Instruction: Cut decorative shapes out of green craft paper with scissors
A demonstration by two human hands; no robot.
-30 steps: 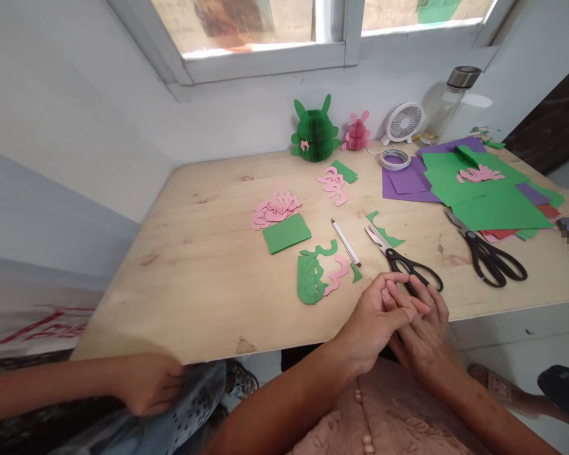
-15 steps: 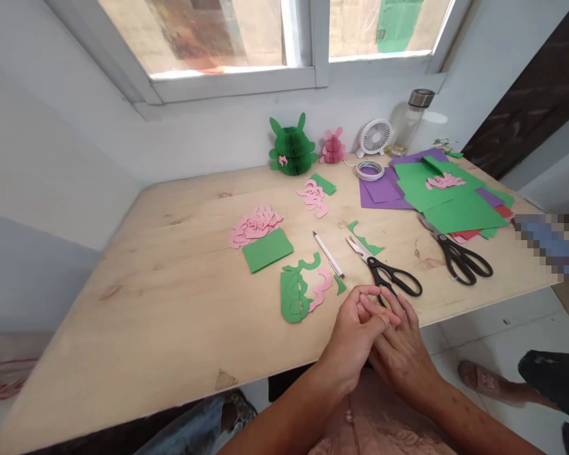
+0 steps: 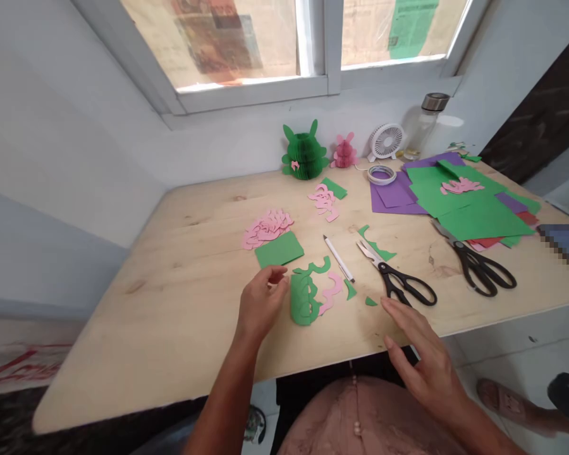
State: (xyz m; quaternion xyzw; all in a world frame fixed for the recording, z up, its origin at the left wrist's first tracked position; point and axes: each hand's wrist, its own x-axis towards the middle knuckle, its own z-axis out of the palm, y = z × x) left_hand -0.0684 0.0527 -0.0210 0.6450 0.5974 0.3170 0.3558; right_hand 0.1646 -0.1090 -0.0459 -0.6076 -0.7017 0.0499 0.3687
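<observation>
My left hand hovers at the left edge of the green cut-out paper, fingers curved and apart, holding nothing. Beside that paper lies a pink curved strip. My right hand is open near the table's front edge, its fingertips close to the handles of the nearer black scissors and a small green scrap. Between the scissors and the cut-outs rests a white pen. A folded green rectangle lies behind my left hand, touching a pile of pink cut-outs.
Green and pink paper figures stand by the wall with a small fan, tape roll and glass bottle. Coloured sheets and second scissors lie right. A person's foot shows below.
My hands, earlier clasped together at the front edge, have parted. The left moved to the green cut-outs, the right stayed on the right side. A small green scrap now shows; the view shifted slightly.
</observation>
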